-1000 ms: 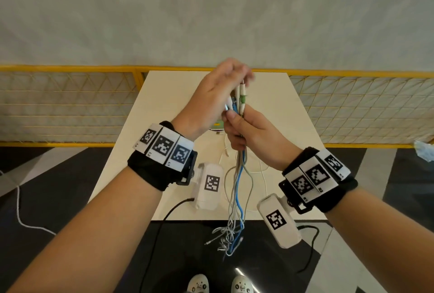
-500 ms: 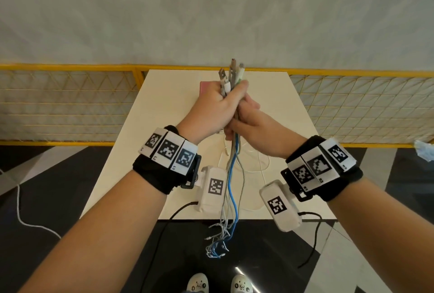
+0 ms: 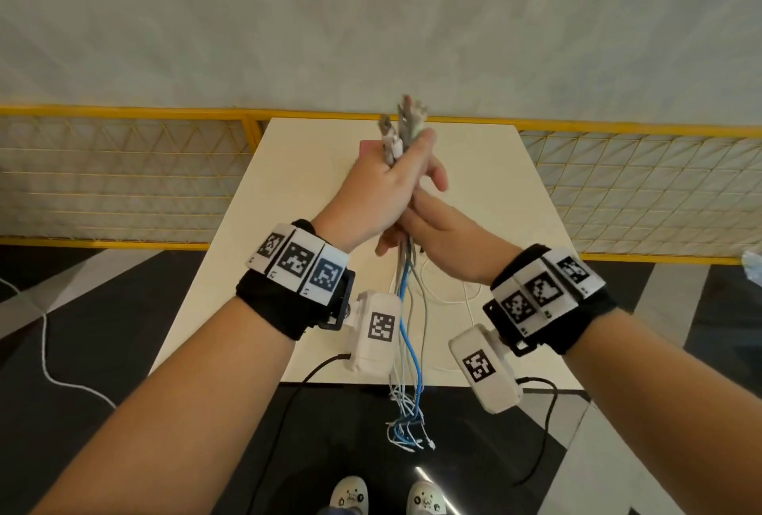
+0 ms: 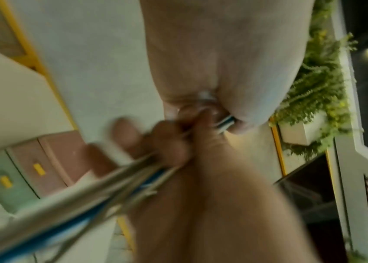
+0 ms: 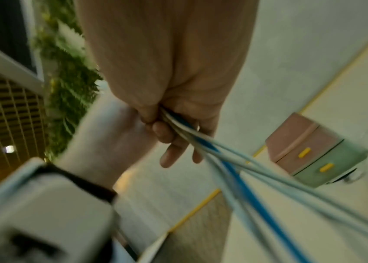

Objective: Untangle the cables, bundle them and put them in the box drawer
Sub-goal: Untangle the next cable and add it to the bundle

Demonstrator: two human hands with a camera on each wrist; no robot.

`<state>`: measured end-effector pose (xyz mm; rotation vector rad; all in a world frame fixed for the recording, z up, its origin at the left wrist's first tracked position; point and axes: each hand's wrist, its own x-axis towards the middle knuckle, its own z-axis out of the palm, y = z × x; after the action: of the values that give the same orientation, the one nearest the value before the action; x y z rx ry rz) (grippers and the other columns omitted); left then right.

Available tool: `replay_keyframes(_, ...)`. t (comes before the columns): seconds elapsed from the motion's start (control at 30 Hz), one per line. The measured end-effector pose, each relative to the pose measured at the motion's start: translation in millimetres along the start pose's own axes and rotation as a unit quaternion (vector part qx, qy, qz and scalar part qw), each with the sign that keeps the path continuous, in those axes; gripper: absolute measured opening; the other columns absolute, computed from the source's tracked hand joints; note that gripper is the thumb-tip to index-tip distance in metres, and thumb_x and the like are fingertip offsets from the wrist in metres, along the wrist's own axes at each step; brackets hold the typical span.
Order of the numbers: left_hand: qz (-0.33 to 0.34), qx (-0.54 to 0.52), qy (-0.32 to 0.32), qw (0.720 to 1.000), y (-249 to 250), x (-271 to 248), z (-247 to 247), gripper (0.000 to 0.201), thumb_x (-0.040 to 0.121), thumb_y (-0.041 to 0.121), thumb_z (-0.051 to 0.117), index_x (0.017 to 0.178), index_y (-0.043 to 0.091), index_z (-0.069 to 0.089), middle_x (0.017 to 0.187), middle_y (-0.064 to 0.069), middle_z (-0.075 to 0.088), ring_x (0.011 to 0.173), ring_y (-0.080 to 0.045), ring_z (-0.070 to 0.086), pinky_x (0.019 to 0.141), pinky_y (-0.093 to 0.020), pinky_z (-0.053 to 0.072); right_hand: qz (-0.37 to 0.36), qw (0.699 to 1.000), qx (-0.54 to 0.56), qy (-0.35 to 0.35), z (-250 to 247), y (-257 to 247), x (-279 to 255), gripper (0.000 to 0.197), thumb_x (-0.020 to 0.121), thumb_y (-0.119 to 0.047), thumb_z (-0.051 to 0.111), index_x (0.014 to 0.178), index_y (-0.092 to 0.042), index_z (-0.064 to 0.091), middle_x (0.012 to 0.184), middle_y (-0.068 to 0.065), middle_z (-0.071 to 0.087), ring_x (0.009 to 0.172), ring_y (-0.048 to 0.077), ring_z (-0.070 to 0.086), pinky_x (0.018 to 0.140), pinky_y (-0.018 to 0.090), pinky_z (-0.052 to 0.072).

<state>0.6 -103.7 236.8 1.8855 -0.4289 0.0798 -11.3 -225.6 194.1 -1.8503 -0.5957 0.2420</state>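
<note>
Head camera looks down on both hands raised together over the pale cream tabletop [image 3: 288, 168]. The left hand [image 3: 371, 192] is curled round a bunch of thin white, grey and blue cables [image 3: 406, 333], with the plug ends [image 3: 402, 122] sticking up above its fist. The right hand [image 3: 437, 225] sits just beneath and against it, fingers wrapped about the same bunch lower down; a couple of its fingers stick out loosely past the left hand. Below the hands the cables hang straight, passing the near edge of the tabletop and ending in a loose spray of small connectors above the dark floor [image 3: 123, 329].

Left wrist camera shows the cables [image 4: 102, 192] running out of the left hand's grip [image 4: 212, 74], much blurred. Right wrist camera shows the strands [image 5: 241, 178] leaving the curled fingers [image 5: 162, 131] of the right hand.

A small box of drawers, pink on top and green below with yellow handles [image 5: 313, 153], stands on the tabletop well apart from the hands, both drawers closed. A loose white cord [image 3: 449, 296] lies on the tabletop beneath the hands.
</note>
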Motion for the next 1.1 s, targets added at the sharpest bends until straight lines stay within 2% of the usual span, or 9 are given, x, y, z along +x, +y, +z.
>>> replay_keyframes(0.07, 0.005, -0.083, 0.064, 0.995, 0.3, 10.3, -5.5, 0.054, 0.104, 0.032, 0.038, 0.054, 0.015, 0.051, 0.053, -0.004, 0.053, 0.057, -0.018, 0.064, 0.069, -0.028, 0.052, 0.008, 0.997, -0.075, -0.028, 8.6, 15.8, -2.5, 0.02, 0.101, -0.008, 0.028, 0.088, -0.004, 0.043, 0.078, 0.015, 0.05, 0.067, 0.004, 0.06, 0.067, 0.008, 0.043)
replay_keyframes(0.17, -0.027, -0.227, 0.098, 0.969, 3.5, 18.9, -13.4, 0.051, 0.104, 0.029, 0.04, 0.055, 0.02, 0.03, 0.049, 0.004, 0.028, 0.042, -0.015, 0.033, 0.047, -0.03, 0.039, 0.016, 0.991, -0.128, -0.041, 14.5, 44.4, -0.4, 0.017, 0.101, -0.009, 0.029, 0.088, -0.006, 0.039, 0.074, -0.005, 0.043, 0.066, -0.013, 0.053, 0.064, 0.007, 0.037)
replay_keyframes(0.3, -0.041, -0.251, 0.092, 0.963, 4.9, 22.5, -17.0, 0.052, 0.104, 0.03, 0.039, 0.055, 0.023, 0.026, 0.05, 0.005, 0.022, 0.043, -0.012, 0.016, 0.042, -0.022, 0.015, 0.078, 0.978, -0.164, -0.101, 22.3, 69.5, 7.4, 0.014, 0.101, -0.012, 0.029, 0.094, -0.005, 0.039, 0.079, -0.002, 0.045, 0.063, -0.021, 0.048, 0.063, 0.003, 0.037)
replay_keyframes(0.43, -0.033, -0.239, 0.072, 0.968, 1.7, 23.7, -20.4, 0.051, 0.105, 0.03, 0.038, 0.056, 0.022, 0.027, 0.047, 0.006, 0.022, 0.039, -0.011, 0.016, 0.041, -0.02, 0.017, 0.131, 0.971, -0.164, -0.114, 28.0, 98.5, 10.8, 0.023, 0.101, -0.014, 0.032, 0.109, 0.005, 0.041, 0.095, 0.01, 0.053, 0.072, -0.007, 0.052, 0.067, 0.003, 0.039)
replay_keyframes(0.5, -0.032, -0.236, 0.066, 0.969, 0.1, 24.0, -22.4, 0.05, 0.106, 0.029, 0.037, 0.058, 0.021, 0.026, 0.045, 0.007, 0.022, 0.038, -0.01, 0.017, 0.041, -0.019, 0.017, 0.161, 0.954, -0.185, -0.171, 30.8, 121.8, 10.2, 0.028, 0.097, -0.021, 0.045, 0.117, -0.001, 0.044, 0.107, 0.011, 0.061, 0.088, 0.01, 0.06, 0.086, 0.018, 0.046)
replay_keyframes(0.57, -0.029, -0.237, 0.061, 0.969, -0.7, 25.7, -27.0, 0.05, 0.106, 0.029, 0.037, 0.058, 0.02, 0.026, 0.045, 0.007, 0.021, 0.036, -0.009, 0.017, 0.04, -0.018, 0.016, 0.215, 0.906, -0.244, -0.272, 31.5, 143.1, 3.7, 0.04, 0.086, -0.023, 0.065, 0.121, -0.009, 0.05, 0.118, 0.01, 0.062, 0.107, 0.022, 0.058, 0.1, 0.037, 0.044)
replay_keyframes(0.63, -0.032, -0.229, 0.054, 0.971, -4.4, 28.4, -33.0, 0.05, 0.106, 0.028, 0.038, 0.058, 0.021, 0.026, 0.045, 0.008, 0.021, 0.036, -0.009, 0.016, 0.041, -0.018, 0.015, 0.263, 0.859, -0.27, -0.346, 29.2, 159.3, -6.2, 0.05, 0.076, -0.01, 0.075, 0.121, -0.011, 0.053, 0.121, 0.009, 0.061, 0.115, 0.023, 0.055, 0.103, 0.041, 0.042)
replay_keyframes(0.97, -0.15, -0.116, 0.062, 0.98, -63.1, 27.7, -25.1, 0.053, 0.102, 0.027, 0.047, 0.053, 0.02, 0.027, 0.044, 0.004, 0.022, 0.037, -0.012, 0.017, 0.04, -0.019, 0.017, 0.258, 0.921, -0.293, -0.012, 12.5, 192.1, 29.6, 0.022, 0.088, -0.001, 0.047, 0.1, -0.011, 0.063, 0.112, 0.011, 0.056, 0.098, 0.026, 0.059, 0.087, 0.031, 0.048)
replay_keyframes(1.1, -0.175, -0.087, 0.074, 0.978, -84.5, 32.0, -25.9, 0.055, 0.101, 0.028, 0.048, 0.052, 0.018, 0.027, 0.044, 0.002, 0.023, 0.034, -0.011, 0.021, 0.039, -0.018, 0.021, 0.288, 0.9, -0.324, 0.056, 8.3, 192.2, 58.0, 0.039, 0.089, -0.002, 0.047, 0.128, -0.006, 0.044, 0.134, 0.014, 0.038, 0.113, 0.03, 0.052, 0.094, 0.033, 0.042)
